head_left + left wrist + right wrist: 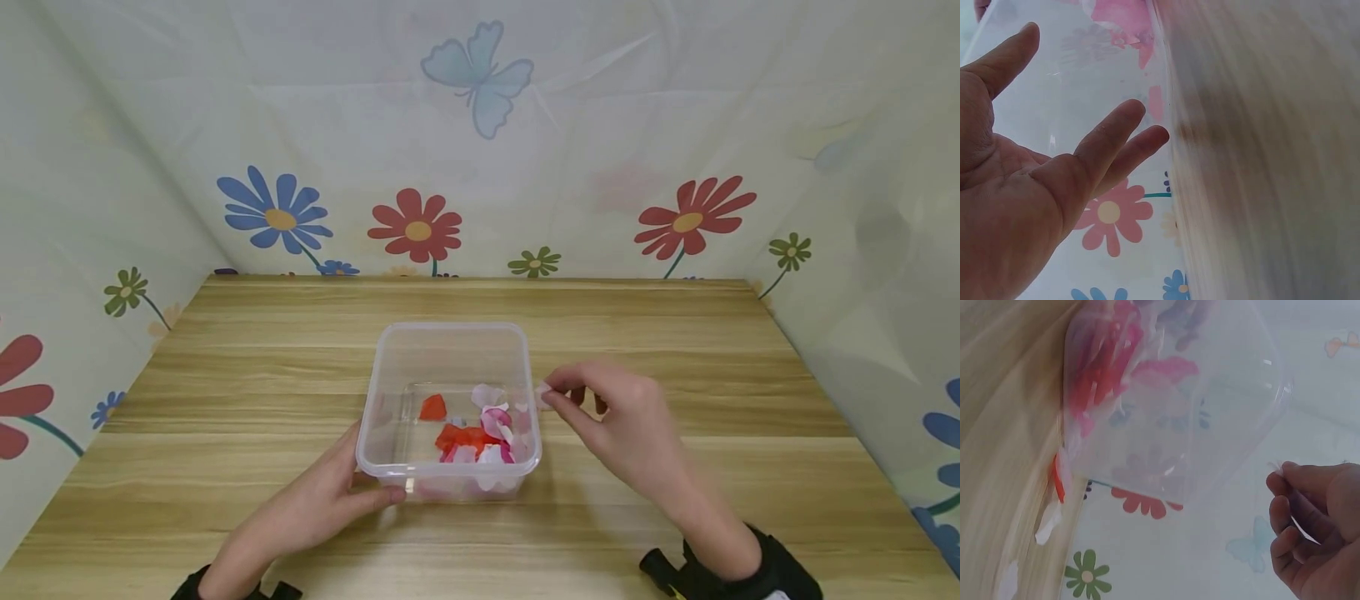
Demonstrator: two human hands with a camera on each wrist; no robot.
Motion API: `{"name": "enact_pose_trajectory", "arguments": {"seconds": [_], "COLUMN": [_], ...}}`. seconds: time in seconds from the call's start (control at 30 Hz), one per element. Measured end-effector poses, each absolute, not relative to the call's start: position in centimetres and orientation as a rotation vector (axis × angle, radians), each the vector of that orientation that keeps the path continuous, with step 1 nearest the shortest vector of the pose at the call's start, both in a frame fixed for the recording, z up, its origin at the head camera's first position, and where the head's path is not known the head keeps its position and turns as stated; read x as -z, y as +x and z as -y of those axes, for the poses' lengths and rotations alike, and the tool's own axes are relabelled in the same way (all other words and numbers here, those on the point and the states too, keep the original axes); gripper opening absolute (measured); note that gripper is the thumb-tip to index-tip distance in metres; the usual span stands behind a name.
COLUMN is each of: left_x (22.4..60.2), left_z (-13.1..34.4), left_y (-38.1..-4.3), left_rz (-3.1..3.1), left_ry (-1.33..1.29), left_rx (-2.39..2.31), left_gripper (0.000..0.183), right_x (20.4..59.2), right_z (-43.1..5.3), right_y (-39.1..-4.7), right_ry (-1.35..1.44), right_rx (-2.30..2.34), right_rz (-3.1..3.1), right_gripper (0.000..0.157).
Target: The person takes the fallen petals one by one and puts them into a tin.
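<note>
A clear plastic container (450,469) stands on the wooden table, with loose orange, pink and white petals (465,437) inside. They gather mostly toward its front right. Against the container's left side and front left corner rests my left hand (318,496), its thumb along the front wall. In the left wrist view the fingers (1110,137) look fairly straight and spread. Just right of the container, my right hand (626,417) pinches a pale petal (542,395) between thumb and forefinger. The right wrist view shows only a small white tip of that petal (1277,467).
In the right wrist view a few petals (1049,523), white and red, lie on the table beside the container. The wooden table (285,350) extends around it. A flower-printed curtain (337,108) encloses the back and sides.
</note>
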State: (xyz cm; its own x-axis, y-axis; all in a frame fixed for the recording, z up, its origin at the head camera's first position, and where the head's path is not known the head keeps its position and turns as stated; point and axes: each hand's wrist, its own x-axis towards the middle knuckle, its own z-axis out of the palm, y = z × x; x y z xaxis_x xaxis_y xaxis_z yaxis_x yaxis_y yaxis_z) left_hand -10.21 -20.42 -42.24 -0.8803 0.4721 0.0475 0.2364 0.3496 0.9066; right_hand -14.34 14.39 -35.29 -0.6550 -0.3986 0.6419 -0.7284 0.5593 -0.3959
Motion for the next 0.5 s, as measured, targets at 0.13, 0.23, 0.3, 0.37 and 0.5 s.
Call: {"name": "enact_pose_trajectory", "arguments": {"seconds": [0.13,0.23,0.3,0.37,0.5], "left_x": [42.2,42.3,42.3,42.3,42.3], "left_z": [20.4,20.5,20.5,20.5,20.5], "left_y": [-10.2,-10.2,-10.2,-10.2,-10.2], "left_rz": [-2.393,-2.395,-2.399,-2.404,-2.406], "left_ry": [0.635,0.63,0.632,0.631,0.623], "left_rx": [-1.543,-1.536,-1.533,-1.527,-1.517], "left_gripper": [0.099,0.099,0.099,0.099,0.099], "right_x": [35.6,35.9,36.1,36.2,36.4], "right_z": [-13.6,-13.2,-12.9,-12.7,-12.5], "right_y": [-13.8,-13.6,-13.5,-13.5,-13.5], "right_ry": [0.996,1.057,1.09,1.118,1.156], "right_rx": [-0.947,-0.98,-0.989,-0.987,-0.956], "right_rz": [2.259,2.253,2.256,2.257,2.275], "right_gripper": [0.029,0.027,0.025,0.024,0.026]}}
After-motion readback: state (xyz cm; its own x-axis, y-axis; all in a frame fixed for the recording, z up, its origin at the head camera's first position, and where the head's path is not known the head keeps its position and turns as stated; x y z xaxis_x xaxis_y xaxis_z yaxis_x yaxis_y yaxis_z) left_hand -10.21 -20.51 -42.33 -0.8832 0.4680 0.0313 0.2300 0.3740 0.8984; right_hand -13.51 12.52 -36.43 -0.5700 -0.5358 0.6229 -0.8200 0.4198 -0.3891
